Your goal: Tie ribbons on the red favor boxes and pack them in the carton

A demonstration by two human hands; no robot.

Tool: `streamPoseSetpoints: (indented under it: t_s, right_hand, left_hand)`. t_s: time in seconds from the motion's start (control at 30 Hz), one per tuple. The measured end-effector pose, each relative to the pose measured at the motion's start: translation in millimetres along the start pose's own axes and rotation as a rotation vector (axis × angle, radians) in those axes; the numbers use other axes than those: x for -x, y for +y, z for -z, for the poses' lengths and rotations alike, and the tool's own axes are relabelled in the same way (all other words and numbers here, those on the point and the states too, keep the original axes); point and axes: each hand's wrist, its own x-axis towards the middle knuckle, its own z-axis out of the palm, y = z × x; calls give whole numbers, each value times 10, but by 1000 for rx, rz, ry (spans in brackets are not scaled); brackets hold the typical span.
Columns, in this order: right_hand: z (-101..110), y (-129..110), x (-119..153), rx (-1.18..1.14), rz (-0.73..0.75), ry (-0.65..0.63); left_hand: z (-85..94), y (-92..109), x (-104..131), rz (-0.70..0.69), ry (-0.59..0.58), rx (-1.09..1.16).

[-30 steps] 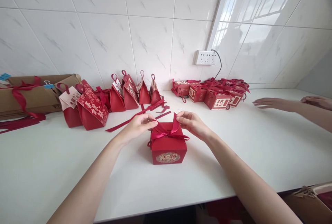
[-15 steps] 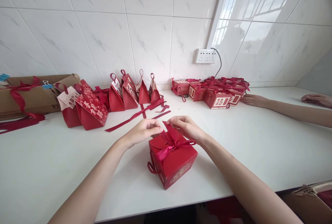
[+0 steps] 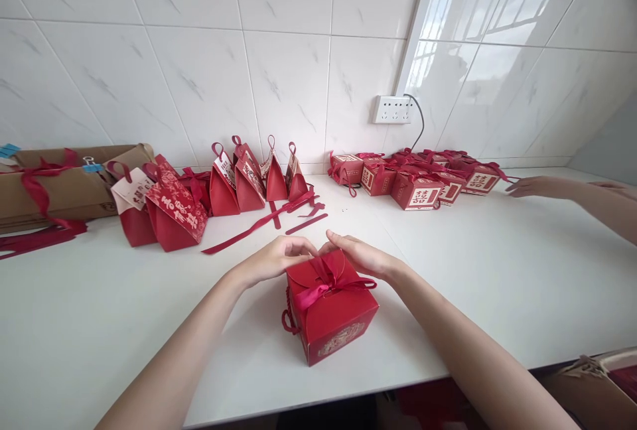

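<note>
A red gift box [image 3: 341,327] with a gold printed pattern stands on the white table in front of me. A red ribbon [image 3: 318,292] is tied in a bow across its top, and a braided cord handle [image 3: 289,320] hangs at its left side. My left hand [image 3: 283,256] is at the box's back left corner, fingers stretched along the far edge. Opposite it, my right hand [image 3: 361,256] is at the back right corner, thumb raised apart from the fingers. Some fingertips are hidden behind the box, so contact there is unclear.
Peaked red boxes [image 3: 223,194] with ribbon loops stand at the back left, near loose ribbon strips [image 3: 259,223] and a cardboard box [image 3: 60,194]. Several tied gift boxes [image 3: 415,191] cluster at the back right, beside another person's hand [image 3: 537,186]. An open carton [image 3: 582,390] is below right.
Both my hands have let go of the ribbon ends and come down behind the box, which has turned slightly. At right, the other person's hand has drawn away, and another box shows beside the cluster.
</note>
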Motion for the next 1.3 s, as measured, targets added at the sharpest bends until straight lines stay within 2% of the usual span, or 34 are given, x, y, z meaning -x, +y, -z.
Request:
streamPoseSetpoints:
  t_s: [0.1,0.13,0.2,0.27,0.3,0.33,0.43,0.5,0.57,0.7,0.8,0.83,0.9,0.97,1.03,1.07,1.13,1.17,1.23,1.27,1.3]
  right_hand:
    - [113,-7,4,-6,23,79]
    - [154,-24,12,-32,46,139]
    - [231,-75,38,-119,90,270]
    - [285,-132,65,-215,122,370]
    - [301,-156,76,-253,138,410]
    - [310,-175,84,-281,151,441]
    - [311,-197,98,-330,162,467]
    - [307,-196,114,-320,173,422]
    - [312,-198,153,-254,212,325]
    - [332,-241,304,-27,223,-12]
    - [304,-288,425,164,104,-281]
    - [286,-301,455,233,63,-322]
    - [256,-315,490,340,20,-319]
    - [259,-312,489,357,41,-251]
    - [301,-291,454,302,85,-168]
    - [331,-275,426,274,109,-97]
    - [387,-243,358,259,149,149]
    - [404,-231,324,272,161,310]
    - [407,-229,275,290,179,608]
    - [394,-240,266,281,189,701]
    - [376,-258,269,264,202,748]
  left_hand:
    - [24,-44,-5,42,-53,-36]
    - [28,-61,-10,63,-17,-46]
    - [26,-87,-20,67,138,-16]
    - [11,-92,-24,-9,241,128]
    - [1,-86,-21,-68,225,225]
    - [-10,-76,-14,-124,158,312]
    - [-34,-42,19,-219,-102,398]
    - [-37,-21,40,-210,-200,331]
    - [-29,1,56,-153,-226,246]
    - [-3,43,75,-42,-212,171]
    - [-6,52,78,-31,-195,189]
    - [-13,48,74,-27,-182,198]
    - [-33,34,56,-10,-147,222]
    - [-48,17,32,11,-89,251]
    - [-41,7,21,42,18,272]
    - [-23,8,29,66,78,277]
    - [45,24,78,138,138,281]
    - [92,37,117,190,93,278]
    - [188,65,198,300,-129,232]
    - [225,74,226,334,-234,192]
    - [247,76,237,339,-282,153]
